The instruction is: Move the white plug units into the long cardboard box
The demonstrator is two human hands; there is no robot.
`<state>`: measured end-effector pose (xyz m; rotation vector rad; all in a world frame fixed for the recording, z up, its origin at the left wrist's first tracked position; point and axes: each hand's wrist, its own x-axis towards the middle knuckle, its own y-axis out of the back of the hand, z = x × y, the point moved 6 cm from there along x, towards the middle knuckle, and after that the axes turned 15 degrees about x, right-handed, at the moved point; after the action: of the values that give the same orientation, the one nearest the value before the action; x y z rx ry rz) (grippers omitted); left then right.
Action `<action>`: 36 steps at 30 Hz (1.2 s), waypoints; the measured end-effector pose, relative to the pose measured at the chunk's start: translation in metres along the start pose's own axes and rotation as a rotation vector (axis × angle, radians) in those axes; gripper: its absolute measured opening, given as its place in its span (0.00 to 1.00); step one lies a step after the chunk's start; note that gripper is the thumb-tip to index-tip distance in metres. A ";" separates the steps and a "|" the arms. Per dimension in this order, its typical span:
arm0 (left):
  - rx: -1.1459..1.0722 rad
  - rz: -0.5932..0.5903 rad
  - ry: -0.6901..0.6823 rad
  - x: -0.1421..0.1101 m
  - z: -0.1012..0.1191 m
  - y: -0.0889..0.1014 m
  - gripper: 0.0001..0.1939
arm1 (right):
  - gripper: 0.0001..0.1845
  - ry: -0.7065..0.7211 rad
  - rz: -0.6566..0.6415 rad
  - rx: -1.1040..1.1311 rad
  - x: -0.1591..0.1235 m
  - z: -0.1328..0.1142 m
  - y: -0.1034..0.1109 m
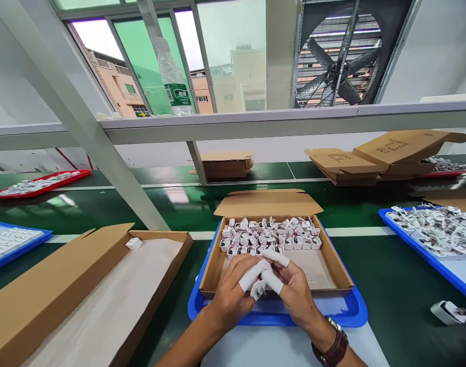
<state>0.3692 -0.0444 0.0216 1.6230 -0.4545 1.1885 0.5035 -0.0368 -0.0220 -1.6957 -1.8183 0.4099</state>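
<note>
My left hand [233,293] and my right hand [296,290] meet over the front of an open cardboard box [337,275]. Between them, pinched in the fingertips, is a small white plastic part [258,289] with dark metal bits at its lower end. White coverings wrap several of my fingertips and partly hide the part. Rows of similar white parts [271,237] with reddish wires fill the back half of the box; brown paper lines its front half. Under the box lies a blue tray [357,311]. A watch is on my right wrist.
To the left stands a long open carton [64,290] with paper and one white piece [134,243]. At right, a blue tray [396,234] holds many parts; a loose white part [448,312] lies nearer. A slanted metal post [114,173] and a shelf bar [233,127] cross ahead.
</note>
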 end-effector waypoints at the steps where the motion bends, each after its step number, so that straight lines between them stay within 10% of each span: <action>1: 0.012 0.024 -0.008 -0.001 0.001 0.000 0.25 | 0.24 -0.006 -0.001 0.019 0.000 0.001 -0.001; 7: 0.007 0.049 0.139 -0.010 -0.007 -0.001 0.26 | 0.30 -0.062 -0.031 -0.019 -0.001 0.013 -0.002; 12: -0.082 -0.016 0.432 -0.022 -0.030 -0.001 0.22 | 0.30 0.273 -0.192 -0.580 -0.011 -0.005 -0.013; 19: -0.078 -0.043 0.451 -0.036 -0.030 -0.002 0.29 | 0.39 0.501 -0.419 -1.065 -0.021 -0.004 -0.038; 28: -0.016 -0.051 0.447 -0.033 -0.028 -0.001 0.24 | 0.22 0.202 -0.296 -0.772 -0.013 0.000 -0.027; 36: -0.163 -0.030 0.365 -0.021 -0.020 0.002 0.26 | 0.13 0.255 -0.038 -0.501 -0.002 -0.009 0.004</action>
<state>0.3495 -0.0328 0.0044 1.2365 -0.2827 1.3535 0.5120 -0.0401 -0.0180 -1.9251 -1.8527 -0.2963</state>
